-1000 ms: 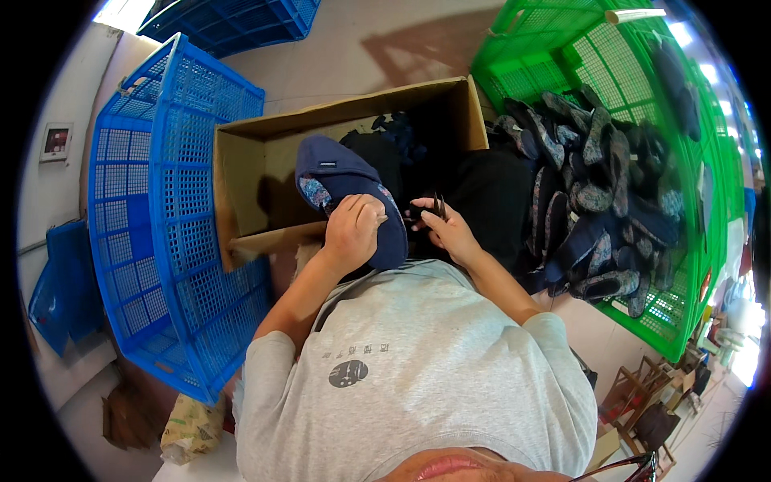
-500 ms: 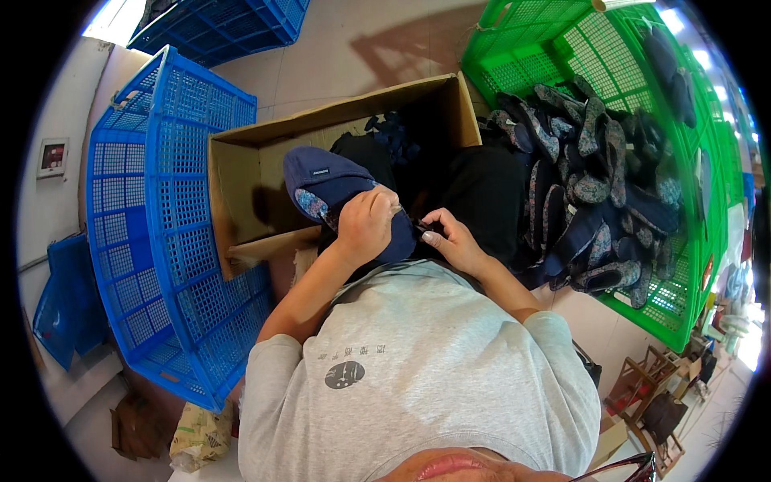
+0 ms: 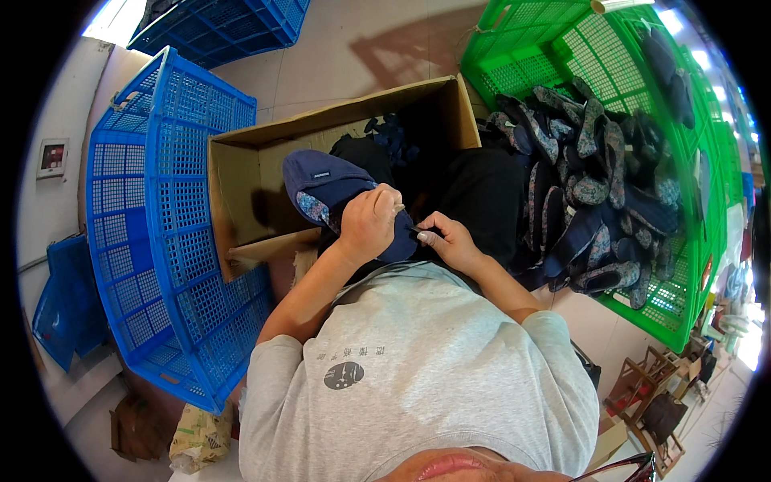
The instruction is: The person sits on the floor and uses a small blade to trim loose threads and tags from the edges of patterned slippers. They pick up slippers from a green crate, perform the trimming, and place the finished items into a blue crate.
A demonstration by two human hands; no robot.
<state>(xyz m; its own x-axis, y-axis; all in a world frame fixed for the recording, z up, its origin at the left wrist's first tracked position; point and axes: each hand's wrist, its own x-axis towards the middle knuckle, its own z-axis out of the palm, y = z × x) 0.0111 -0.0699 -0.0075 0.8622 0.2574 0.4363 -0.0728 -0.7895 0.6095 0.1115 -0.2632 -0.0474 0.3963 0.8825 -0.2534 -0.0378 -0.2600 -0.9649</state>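
Over my lap lies a navy cloth shoe (image 3: 325, 178) with a flowered side panel and a small dark label on its sole-like flat end. My left hand (image 3: 371, 223) is closed around its middle, knuckles up. By the shoe's near end, my right hand (image 3: 451, 244) pinches a small dark thing against the edge; what it is cannot be made out. Beneath the shoe and my knees stands an open cardboard box (image 3: 241, 181), with several small dark blue scraps (image 3: 392, 138) in it.
To the right, a green plastic crate (image 3: 606, 60) tilts toward me, with a heap of navy and flowered shoes (image 3: 590, 189). A tall blue crate (image 3: 189, 217) stands at the left; another blue crate (image 3: 221, 28) is at the far left. A crumpled bag (image 3: 201, 436) lies lower left.
My right hand has shifted slightly left, its fingers drawn closer together at the shoe's near edge. The left hand and shoe have barely moved.
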